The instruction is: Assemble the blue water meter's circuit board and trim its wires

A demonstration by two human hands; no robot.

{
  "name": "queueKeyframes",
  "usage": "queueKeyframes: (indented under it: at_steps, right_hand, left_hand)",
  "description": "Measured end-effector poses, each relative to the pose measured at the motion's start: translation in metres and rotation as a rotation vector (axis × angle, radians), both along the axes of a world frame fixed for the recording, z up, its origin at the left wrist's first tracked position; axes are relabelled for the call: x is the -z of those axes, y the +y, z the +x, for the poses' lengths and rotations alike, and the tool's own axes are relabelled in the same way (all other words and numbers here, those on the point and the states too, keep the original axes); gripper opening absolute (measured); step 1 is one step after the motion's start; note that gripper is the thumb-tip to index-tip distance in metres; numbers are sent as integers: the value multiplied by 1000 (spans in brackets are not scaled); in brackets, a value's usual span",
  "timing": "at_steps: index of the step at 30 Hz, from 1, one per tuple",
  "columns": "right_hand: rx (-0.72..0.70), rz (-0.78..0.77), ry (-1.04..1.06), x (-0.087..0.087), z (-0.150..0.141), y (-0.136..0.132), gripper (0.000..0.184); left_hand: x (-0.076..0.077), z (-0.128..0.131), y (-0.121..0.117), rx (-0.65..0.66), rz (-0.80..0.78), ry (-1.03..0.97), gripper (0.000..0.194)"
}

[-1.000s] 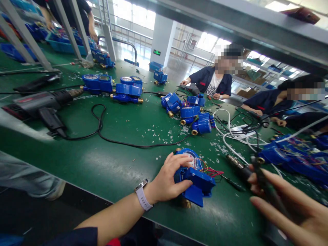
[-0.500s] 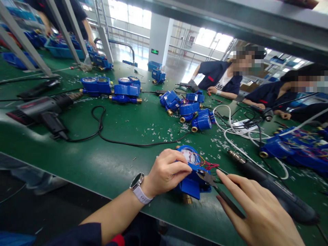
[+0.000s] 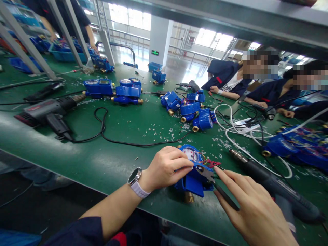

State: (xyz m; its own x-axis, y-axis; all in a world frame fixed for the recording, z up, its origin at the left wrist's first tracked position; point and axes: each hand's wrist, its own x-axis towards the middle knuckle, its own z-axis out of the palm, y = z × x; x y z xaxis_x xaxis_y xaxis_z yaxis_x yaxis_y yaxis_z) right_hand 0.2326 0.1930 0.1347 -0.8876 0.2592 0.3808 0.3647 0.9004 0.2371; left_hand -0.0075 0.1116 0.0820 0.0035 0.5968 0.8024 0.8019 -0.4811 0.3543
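Observation:
A blue water meter [image 3: 193, 186] with a round dial, a brass fitting and thin red and yellow wires lies near the front edge of the bench. My left hand [image 3: 167, 169], with a watch on its wrist, rests over the meter's left side. Its thumb and fingertips are pinched together by the open housing; what they hold is too small to tell. From the right, my right hand [image 3: 252, 205] grips the dark handles of cutting pliers [image 3: 227, 196]. The metal jaws reach into the housing, close to my left fingertips and just below the wires.
A heat gun [image 3: 276, 186] lies right of my right hand, another heat gun [image 3: 48, 111] far left. Several blue meters [image 3: 189, 109] stand beyond, with more piled at right. A black cord [image 3: 143, 145] and white cable [image 3: 225, 131] cross the green bench [image 3: 115, 164]. Co-workers sit across.
The view has shifted slightly. Both hands stay at the meter, and the pliers' jaws sit a little further in beside my left fingertips. A co-worker across the bench has leaned to the right.

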Motion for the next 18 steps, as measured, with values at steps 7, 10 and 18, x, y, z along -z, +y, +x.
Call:
queueKeyframes:
  at_steps: [7,10,18]
  right_hand:
    - [23,66,-11,1,-2,0,39]
    - [20,66,-13,2,-3,-1,38]
    - [9,75,-13,3,-6,-4,37]
  left_hand:
    - [-21,0,0,-6,-175,211,15]
    - [-26,0,0,-25,-232,240,12]
    - [-24,-2,-2,-11,-309,160,13]
